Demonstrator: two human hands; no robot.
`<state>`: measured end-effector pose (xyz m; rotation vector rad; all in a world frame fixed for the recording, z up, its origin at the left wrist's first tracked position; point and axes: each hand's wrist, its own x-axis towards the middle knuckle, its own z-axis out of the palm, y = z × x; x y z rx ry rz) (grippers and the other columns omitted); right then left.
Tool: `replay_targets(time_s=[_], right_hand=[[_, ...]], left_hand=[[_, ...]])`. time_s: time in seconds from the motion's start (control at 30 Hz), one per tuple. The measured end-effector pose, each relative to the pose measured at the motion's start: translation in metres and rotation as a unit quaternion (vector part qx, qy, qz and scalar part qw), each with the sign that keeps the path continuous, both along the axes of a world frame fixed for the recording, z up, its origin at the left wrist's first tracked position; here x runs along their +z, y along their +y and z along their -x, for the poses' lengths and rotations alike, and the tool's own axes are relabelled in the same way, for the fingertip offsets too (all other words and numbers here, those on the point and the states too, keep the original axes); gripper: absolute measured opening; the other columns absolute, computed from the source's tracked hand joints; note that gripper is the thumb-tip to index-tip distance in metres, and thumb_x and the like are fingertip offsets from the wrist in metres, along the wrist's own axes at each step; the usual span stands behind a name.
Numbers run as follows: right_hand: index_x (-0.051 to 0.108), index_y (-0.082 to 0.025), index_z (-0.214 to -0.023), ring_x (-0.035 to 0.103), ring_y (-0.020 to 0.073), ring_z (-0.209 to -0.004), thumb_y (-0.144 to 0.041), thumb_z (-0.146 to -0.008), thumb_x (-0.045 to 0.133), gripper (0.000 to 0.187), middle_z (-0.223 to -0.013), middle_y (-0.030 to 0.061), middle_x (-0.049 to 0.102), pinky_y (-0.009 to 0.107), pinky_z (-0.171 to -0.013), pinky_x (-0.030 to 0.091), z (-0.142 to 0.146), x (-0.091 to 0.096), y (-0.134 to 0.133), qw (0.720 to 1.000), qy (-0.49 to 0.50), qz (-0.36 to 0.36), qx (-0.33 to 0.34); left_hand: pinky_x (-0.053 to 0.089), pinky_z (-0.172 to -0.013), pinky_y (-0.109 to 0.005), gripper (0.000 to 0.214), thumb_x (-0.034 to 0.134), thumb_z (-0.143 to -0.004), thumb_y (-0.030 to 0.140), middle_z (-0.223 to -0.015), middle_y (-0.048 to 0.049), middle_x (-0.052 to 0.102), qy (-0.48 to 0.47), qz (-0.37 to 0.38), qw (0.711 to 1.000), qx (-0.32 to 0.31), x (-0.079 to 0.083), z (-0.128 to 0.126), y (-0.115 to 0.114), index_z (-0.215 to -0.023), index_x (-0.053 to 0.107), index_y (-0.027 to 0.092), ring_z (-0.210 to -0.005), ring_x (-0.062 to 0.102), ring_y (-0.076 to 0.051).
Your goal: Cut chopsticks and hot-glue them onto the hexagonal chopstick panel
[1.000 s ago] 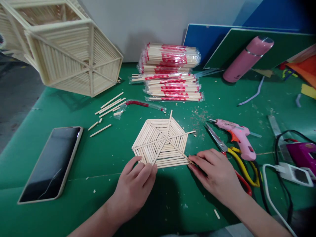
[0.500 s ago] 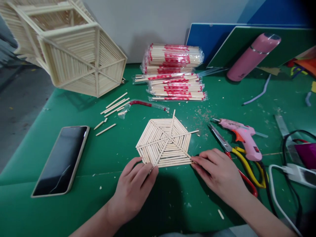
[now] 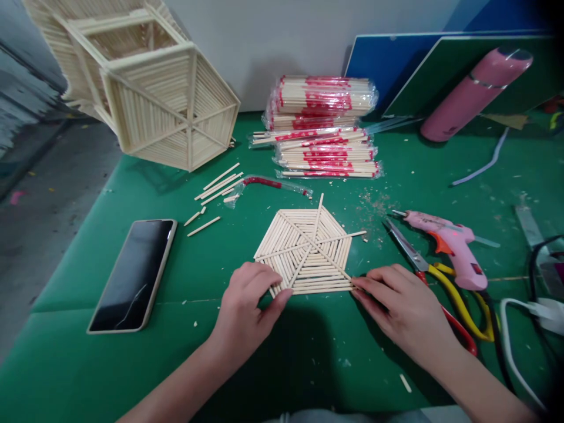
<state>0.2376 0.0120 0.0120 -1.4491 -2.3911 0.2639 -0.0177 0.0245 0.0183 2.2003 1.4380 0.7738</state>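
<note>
A hexagonal panel of wooden sticks [image 3: 304, 249], with crossing spokes and rows of sticks between them, lies flat on the green table. Two spoke ends stick out past its far and right edges. My left hand [image 3: 249, 299] grips its near left corner, thumb at the near edge and curled fingers over the left side. At the near right corner, the fingertips of my right hand [image 3: 400, 302] pinch the ends of the sticks; what lies under those fingertips is hidden. Right of the panel rest scissors [image 3: 458, 299] with yellow and red handles and a pink glue gun [image 3: 453, 241].
A larger stick-built structure [image 3: 176, 111] stands at the back left. Wrapped stick bundles [image 3: 326, 126] are piled at the back, near a pink bottle [image 3: 476, 97]. A phone [image 3: 132, 276] and loose sticks [image 3: 220, 185] lie to the left. Cables [image 3: 506, 335] run along the right.
The view has shifted, so everything sits further right. My left hand's fingers have moved from the near edge onto the panel's left corner, thumb now apart from them. My right hand keeps its corner.
</note>
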Motion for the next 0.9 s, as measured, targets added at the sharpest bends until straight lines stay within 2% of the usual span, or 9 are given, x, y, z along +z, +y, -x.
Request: replay_targets(time_s=[0.1,0.2,0.37,0.5,0.6,0.67,0.77,0.9], right_hand=[[0.064,-0.020,-0.090,0.050,0.0153,-0.070,-0.023,-0.082,0.051,0.016,-0.079,0.0048,0.060,0.028,-0.061,0.039,0.000,0.000,0.000,1.000,0.003,0.001,-0.002],[0.065,-0.019,-0.089,0.050,0.0153,-0.070,-0.022,-0.081,0.052,0.015,-0.078,0.0049,0.059,0.028,-0.061,0.039,0.001,0.001,0.000,1.000,0.003,0.002,0.000],[0.065,-0.019,-0.088,0.049,0.0160,-0.071,-0.022,-0.081,0.051,0.015,-0.078,0.0053,0.059,0.030,-0.063,0.040,0.001,0.004,0.002,1.000,0.010,0.015,-0.002],[0.063,-0.019,-0.092,0.050,0.0167,-0.073,-0.022,-0.081,0.050,0.017,-0.081,0.0058,0.059,0.031,-0.065,0.041,0.001,0.007,0.002,0.998,0.032,0.049,-0.005],[0.059,-0.018,-0.100,0.050,0.0170,-0.077,-0.021,-0.081,0.050,0.021,-0.086,0.0063,0.059,0.031,-0.068,0.042,0.000,0.008,0.000,0.996,0.057,0.071,-0.013],[0.058,-0.018,-0.102,0.050,0.0175,-0.078,-0.020,-0.080,0.050,0.024,-0.087,0.0064,0.059,0.031,-0.069,0.042,-0.001,0.008,-0.002,0.994,0.072,0.086,-0.019],[0.058,-0.018,-0.098,0.050,0.0184,-0.078,-0.018,-0.079,0.049,0.021,-0.085,0.0061,0.059,0.032,-0.069,0.042,-0.001,0.008,-0.004,0.990,0.081,0.107,-0.030],[0.059,-0.017,-0.086,0.050,0.0182,-0.074,-0.018,-0.080,0.046,0.015,-0.078,0.0055,0.058,0.032,-0.067,0.040,0.000,0.008,-0.003,0.988,0.086,0.117,-0.048]], left_hand=[[0.041,-0.065,-0.030,0.008,0.052,-0.079,0.021,-0.075,-0.0033,0.056,0.038,0.020,0.998,-0.039,-0.003,-0.005,-0.001,-0.074,0.057,0.017,-0.073,0.049,-0.016],[0.038,-0.063,-0.030,0.015,0.048,-0.081,0.018,-0.072,-0.0025,0.055,0.067,0.005,0.996,-0.054,-0.006,-0.007,-0.005,-0.069,0.057,0.018,-0.070,0.047,-0.015],[0.037,-0.065,-0.031,0.008,0.051,-0.080,0.017,-0.072,-0.0013,0.055,0.094,-0.069,0.991,-0.058,-0.006,-0.008,-0.009,-0.074,0.056,0.017,-0.067,0.047,-0.014],[0.037,-0.072,-0.035,0.004,0.055,-0.079,0.019,-0.076,-0.0016,0.057,0.127,-0.159,0.977,-0.056,-0.005,-0.024,-0.010,-0.080,0.056,0.016,-0.074,0.049,-0.016],[0.033,-0.083,-0.038,0.008,0.054,-0.079,0.020,-0.086,-0.0019,0.058,0.135,-0.198,0.964,-0.111,-0.004,-0.047,-0.009,-0.086,0.057,0.016,-0.086,0.049,-0.018],[0.031,-0.088,-0.040,0.012,0.053,-0.079,0.020,-0.093,-0.0030,0.058,0.167,-0.194,0.954,-0.154,-0.004,-0.062,-0.006,-0.090,0.057,0.015,-0.091,0.047,-0.019],[0.030,-0.087,-0.041,0.009,0.052,-0.079,0.021,-0.085,-0.0020,0.057,0.214,-0.169,0.948,-0.163,-0.003,-0.080,0.002,-0.085,0.056,0.016,-0.088,0.047,-0.020],[0.031,-0.084,-0.040,0.005,0.053,-0.078,0.020,-0.079,-0.0003,0.054,0.229,-0.149,0.949,-0.156,-0.004,-0.090,0.007,-0.074,0.054,0.017,-0.086,0.047,-0.020]])
